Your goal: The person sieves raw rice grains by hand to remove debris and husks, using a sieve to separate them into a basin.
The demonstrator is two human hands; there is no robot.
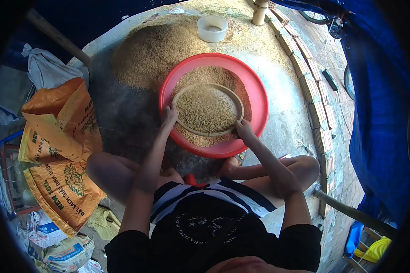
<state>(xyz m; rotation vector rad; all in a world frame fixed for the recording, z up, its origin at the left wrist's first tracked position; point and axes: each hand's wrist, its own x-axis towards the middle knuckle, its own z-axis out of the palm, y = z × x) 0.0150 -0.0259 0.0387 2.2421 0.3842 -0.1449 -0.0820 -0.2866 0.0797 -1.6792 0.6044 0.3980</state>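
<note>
from where i stand, the left hand (169, 113) grips the near left rim of a round sieve (204, 133), and the right hand (244, 130) clasps its rim at the near right. the sieve is inside the outline of a wide red basin (258, 100), though i can't tell whether it touches what's below. as for how far things are, i'd call it partway: a bed of loose grain (209, 75) lies in the basin under the hands, but a coarse layer (207, 109) covers much of the sieve, and a large heap (143, 54) sits on the floor beyond the left hand, outside the basin. a translucent tub (212, 36) stands ahead of both hands, past the basin. the floor (284, 109) is bare, worn concrete right of the right hand, strewn with grain farther off. a low row of bricks (312, 88) curves along that side, with a blue tarp (378, 113) hanging past it. left of the left hand, a crumpled orange sack (64, 177) slumps near other bags.
</note>
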